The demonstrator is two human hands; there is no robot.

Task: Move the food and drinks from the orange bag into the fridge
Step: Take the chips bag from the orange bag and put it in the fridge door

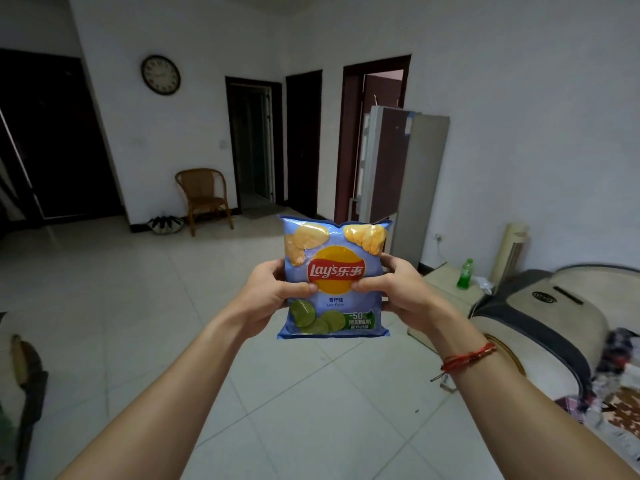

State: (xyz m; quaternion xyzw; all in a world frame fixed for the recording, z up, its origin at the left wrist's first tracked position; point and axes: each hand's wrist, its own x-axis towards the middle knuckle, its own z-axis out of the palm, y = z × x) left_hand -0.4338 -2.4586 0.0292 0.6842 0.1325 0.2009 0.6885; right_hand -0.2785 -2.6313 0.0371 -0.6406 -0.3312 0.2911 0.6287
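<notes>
As left hand, right hand pinch chip bag — sealed, upright

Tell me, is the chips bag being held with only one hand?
No, the left hand and the right hand both grip the blue chips bag by its sides, thumbs pressed on its front.

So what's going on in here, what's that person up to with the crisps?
A person holds a blue bag of Lay's crisps out in front, the left hand and right hand gripping its sides, thumbs on the front. Across the tiled room the fridge stands with its door open; the crisps are not in it yet. A green bottle sits on a low table at right.
</notes>
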